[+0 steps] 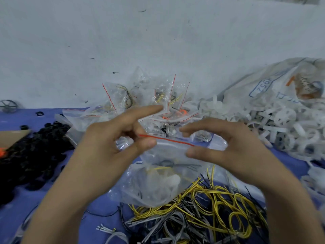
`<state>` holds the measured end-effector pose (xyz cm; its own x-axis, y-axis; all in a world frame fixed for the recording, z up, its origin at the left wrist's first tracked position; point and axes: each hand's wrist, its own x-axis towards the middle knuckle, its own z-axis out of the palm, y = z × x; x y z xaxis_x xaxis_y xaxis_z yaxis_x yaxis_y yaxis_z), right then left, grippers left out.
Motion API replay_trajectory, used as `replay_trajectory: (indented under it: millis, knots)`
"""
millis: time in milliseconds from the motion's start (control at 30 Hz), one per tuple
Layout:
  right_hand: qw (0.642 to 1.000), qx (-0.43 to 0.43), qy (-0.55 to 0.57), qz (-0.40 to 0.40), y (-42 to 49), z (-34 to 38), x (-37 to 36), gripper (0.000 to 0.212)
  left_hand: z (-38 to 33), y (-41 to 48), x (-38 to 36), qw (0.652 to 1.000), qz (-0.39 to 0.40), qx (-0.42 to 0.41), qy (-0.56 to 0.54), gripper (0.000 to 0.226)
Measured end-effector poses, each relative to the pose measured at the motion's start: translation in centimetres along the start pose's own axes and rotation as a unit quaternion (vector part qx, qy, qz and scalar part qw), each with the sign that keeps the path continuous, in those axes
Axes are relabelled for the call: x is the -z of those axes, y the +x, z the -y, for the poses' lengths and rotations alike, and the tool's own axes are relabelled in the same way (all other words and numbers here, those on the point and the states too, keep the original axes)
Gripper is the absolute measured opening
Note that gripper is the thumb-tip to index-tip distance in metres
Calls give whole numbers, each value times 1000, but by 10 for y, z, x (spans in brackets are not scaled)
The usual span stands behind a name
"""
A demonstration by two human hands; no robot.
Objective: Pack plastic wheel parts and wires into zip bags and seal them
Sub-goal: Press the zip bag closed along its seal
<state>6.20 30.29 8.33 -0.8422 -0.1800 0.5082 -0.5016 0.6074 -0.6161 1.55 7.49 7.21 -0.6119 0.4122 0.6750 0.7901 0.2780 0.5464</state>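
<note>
A clear zip bag with a red strip along its top hangs in the air between my hands, holding white plastic parts and a yellow wire. My left hand pinches the left end of the red strip between thumb and middle finger, with the index finger stretched out. My right hand pinches the right end of the bag's top between thumb and fingers. Under the bag lies a tangle of yellow, black and grey wires. White wheel parts are heaped at the right.
A pile of filled zip bags leans against the white wall behind my hands. A heap of black parts covers the left of the blue table. A large printed plastic sack lies at the far right.
</note>
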Motion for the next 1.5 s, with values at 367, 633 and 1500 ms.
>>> replay_trajectory:
  millis: [367,633,1500]
  knots:
    - [997,66,-36,-24,3,13,-18,2,-18,4,-24,999,35,10,28,3]
    - [999,-1,54,3,3,12,-20,7,-19,3,-23,997,40,58,-14,10]
    - [998,52,-25,-8,5,11,-26,6,-16,3,-19,996,44,45,59,16]
